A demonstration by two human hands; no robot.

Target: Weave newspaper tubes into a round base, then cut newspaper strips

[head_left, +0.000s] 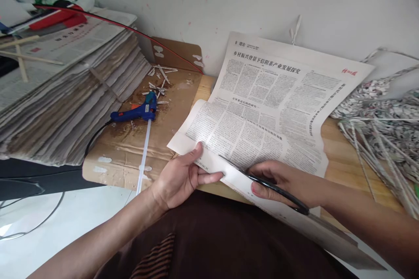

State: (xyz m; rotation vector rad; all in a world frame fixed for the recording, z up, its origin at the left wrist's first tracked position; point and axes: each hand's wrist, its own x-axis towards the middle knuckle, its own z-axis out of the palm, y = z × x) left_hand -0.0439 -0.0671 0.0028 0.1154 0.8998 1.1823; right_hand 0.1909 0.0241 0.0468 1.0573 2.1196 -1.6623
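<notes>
A large sheet of newspaper lies across the wooden table, its near edge curling over the front. My left hand pinches that near edge, thumb on top and fingers beneath. My right hand is wrapped round the black handles of a pair of scissors. The dark blades point left into the paper, their tip a little right of my left thumb. Below the scissors, a long part of the paper hangs down to the right over my lap.
Left of the newspaper, a blue hot glue gun with a glue stick rests on brown cardboard, near paper scraps. A tall newspaper stack stands at far left. Rolled-paper strands lie at right. A wall closes the back.
</notes>
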